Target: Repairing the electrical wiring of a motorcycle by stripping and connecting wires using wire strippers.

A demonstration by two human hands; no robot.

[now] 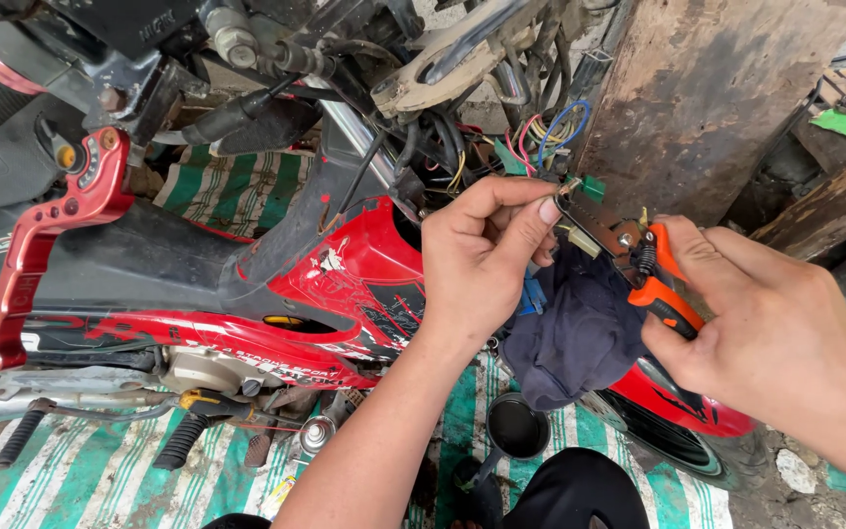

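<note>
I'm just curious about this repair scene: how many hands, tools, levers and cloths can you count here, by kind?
Hands: 2, the left hand pinching a wire end and the right hand gripping a tool
Orange-handled pliers: 1
Red brake lever: 1
Dark blue cloth: 1
Total: 5

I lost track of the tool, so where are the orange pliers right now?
In the head view, right of centre: the pliers are in the right hand, nose beside the left hand, above the dark cloth.
</note>
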